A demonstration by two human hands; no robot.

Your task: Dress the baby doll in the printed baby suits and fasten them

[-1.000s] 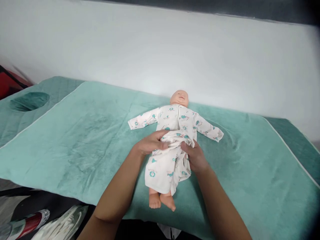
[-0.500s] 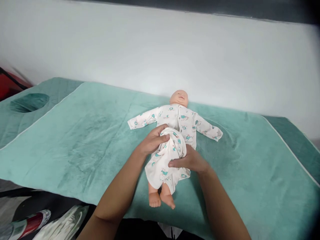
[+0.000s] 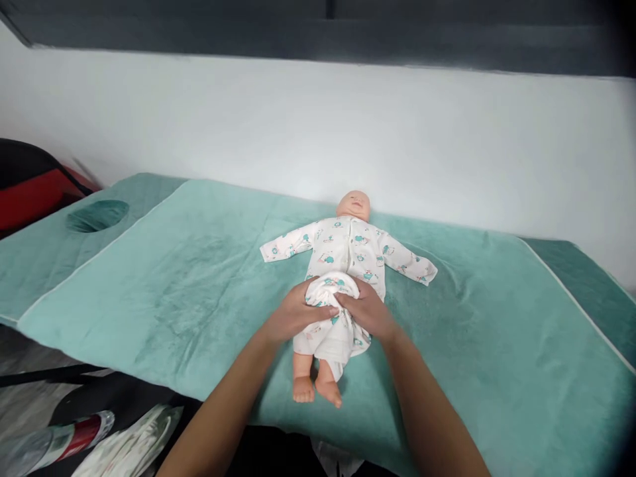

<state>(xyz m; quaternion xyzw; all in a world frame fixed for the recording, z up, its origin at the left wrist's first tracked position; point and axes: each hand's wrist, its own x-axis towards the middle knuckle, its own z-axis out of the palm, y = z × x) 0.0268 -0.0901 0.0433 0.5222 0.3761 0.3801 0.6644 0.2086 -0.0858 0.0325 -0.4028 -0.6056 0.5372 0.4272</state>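
A baby doll (image 3: 353, 205) lies on its back on the green bed cover, arms spread, in a white printed top (image 3: 342, 242) with buttons down the front. White printed baby trousers (image 3: 332, 324), bunched at the upper end, lie over the doll's legs; the bare feet (image 3: 315, 389) stick out below. My left hand (image 3: 301, 310) grips the bunched cloth from the left, thumb on top. From the right, my right hand (image 3: 366, 308) grips the same cloth, its thumb near the left one. The fingers under the cloth are hidden.
The green cover (image 3: 218, 265) spreads over a padded bed with a face hole (image 3: 102, 215) at the left. Behind stands a white wall (image 3: 223, 119). At lower left are a plastic bottle (image 3: 64, 440) with a red label and folded cloth (image 3: 132, 444). A red and black object (image 3: 34, 189) stands far left.
Both hands have drawn closer together on the bunched trousers, and the hem sits higher on the doll's shins. The camera view has tilted up, showing more dark wall above.
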